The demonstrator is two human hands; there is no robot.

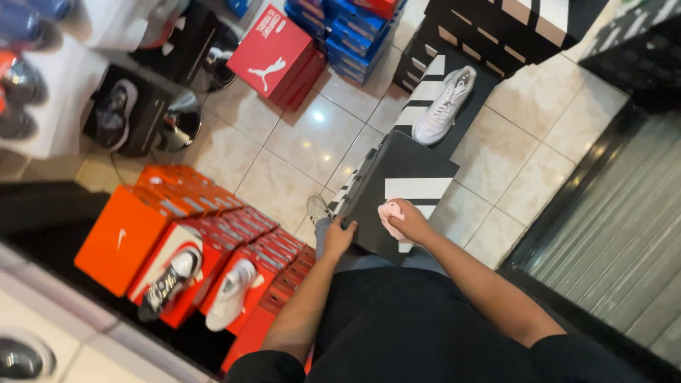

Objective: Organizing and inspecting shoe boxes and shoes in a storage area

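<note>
A black shoebox with white stripes (404, 177) sits in front of me at about waist height. My left hand (339, 237) grips its near left edge. My right hand (408, 220) rests on the lid, closed around a small pink cloth (390, 211). Beyond it, a white sneaker (445, 103) stands on another black striped box (433, 85).
Stacks of orange and red shoeboxes (184, 227) stand at my left, with a black sneaker (170, 282) and a white one (230, 294) on them. A red box (273, 53) and blue boxes (355, 35) lie further off on the tiled floor (312, 135). A metal shutter (624, 241) is at right.
</note>
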